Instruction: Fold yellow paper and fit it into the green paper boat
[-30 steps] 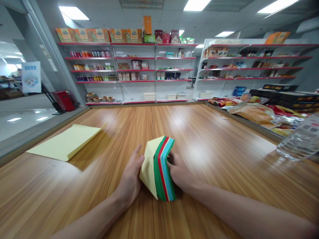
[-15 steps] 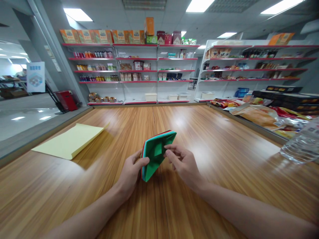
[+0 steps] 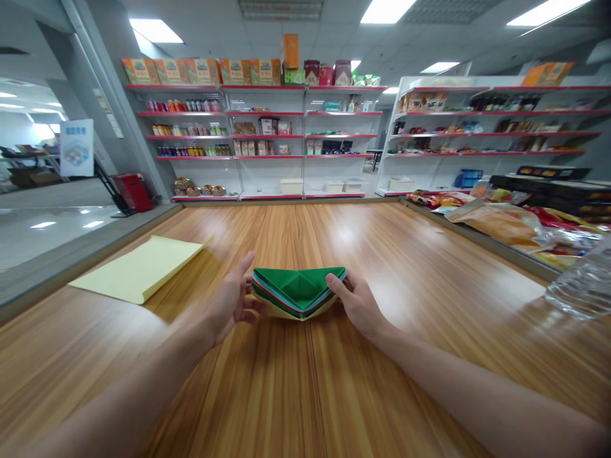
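1. Green, red, light-blue and pale-yellow folded paper, nested into one boat-shaped stack [image 3: 300, 289], sits between both hands over the middle of the wood-grain tabletop [image 3: 286, 381].
2. Right hand [image 3: 360, 302] — clamped on the stack's right end, thumb over its upper edge.
3. Left hand [image 3: 226, 302] — spread, thumb raised, fingers at the left end; I cannot tell whether they touch it.
4. Pale-yellow rectangular paper sheet [image 3: 140, 270] lies to the left, well apart, its near-right edge bent upward.
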### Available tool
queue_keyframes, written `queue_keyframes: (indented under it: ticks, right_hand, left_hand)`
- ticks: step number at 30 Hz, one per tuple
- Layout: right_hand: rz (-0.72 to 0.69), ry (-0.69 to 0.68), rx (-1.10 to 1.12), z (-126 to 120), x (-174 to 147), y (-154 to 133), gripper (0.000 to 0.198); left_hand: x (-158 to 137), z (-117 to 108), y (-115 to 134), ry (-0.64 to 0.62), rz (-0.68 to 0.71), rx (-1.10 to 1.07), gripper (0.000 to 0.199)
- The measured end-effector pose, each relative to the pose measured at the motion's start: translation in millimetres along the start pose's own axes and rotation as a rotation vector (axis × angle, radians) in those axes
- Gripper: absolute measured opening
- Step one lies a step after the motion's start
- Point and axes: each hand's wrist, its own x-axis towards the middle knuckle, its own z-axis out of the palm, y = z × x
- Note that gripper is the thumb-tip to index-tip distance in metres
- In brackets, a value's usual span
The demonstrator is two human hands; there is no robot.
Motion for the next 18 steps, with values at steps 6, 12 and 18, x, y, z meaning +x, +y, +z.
queue_keyframes:
  ticks: [6,12,18]
  right_hand:
    - [0.03,0.016,0.052,1.7,-6.4,-3.1,0.035]
    - [0.204,-0.096,0.43,9.5,-9.1,-7.3,0.044]
    - [0.202,-0.063,0.451,10.2,-7.8,-7.5,0.031]
  left_hand:
    - [11.3,17.6,-31.8,0.103,0.34,-0.069,0.028]
    - [15.2,27.5,-44.4,0.083,0.394,-0.298,0.03]
    - [15.0,26.0,-45.2,0.049,0.434,-0.317,0.018]
